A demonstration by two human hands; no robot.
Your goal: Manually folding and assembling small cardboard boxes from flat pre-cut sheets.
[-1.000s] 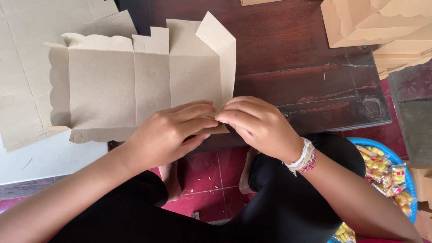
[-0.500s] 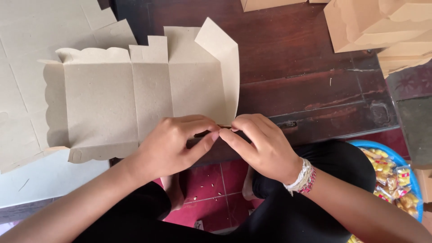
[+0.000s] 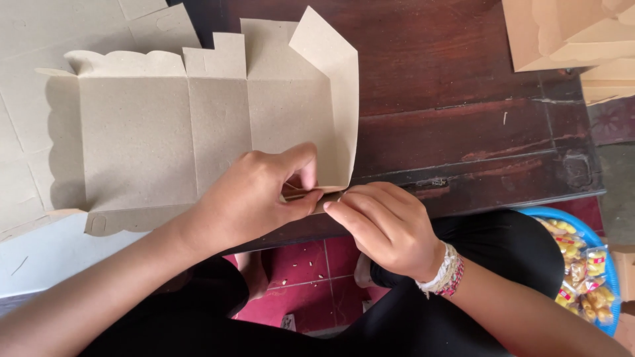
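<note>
A flat brown cardboard box blank (image 3: 165,125) with scalloped edges lies on the dark wooden table (image 3: 450,125). Its right panel stands folded upward. My left hand (image 3: 254,195) pinches the blank's small lower flap at the near right corner, thumb and fingers closed on it. My right hand (image 3: 383,225), with beaded bracelets on the wrist, presses the same flap from the right, fingertips touching my left hand's. The flap itself is mostly hidden under my fingers.
More flat blanks (image 3: 26,79) lie stacked at the left. Folded cardboard boxes (image 3: 569,33) sit at the top right. A blue basin (image 3: 589,264) of yellow snack packets stands on the red tiled floor at the right, beside my knees.
Both hands have slid toward the table's near edge, staying on the lower flap. The right panel now stands more upright, and my left thumb has lifted against it.
</note>
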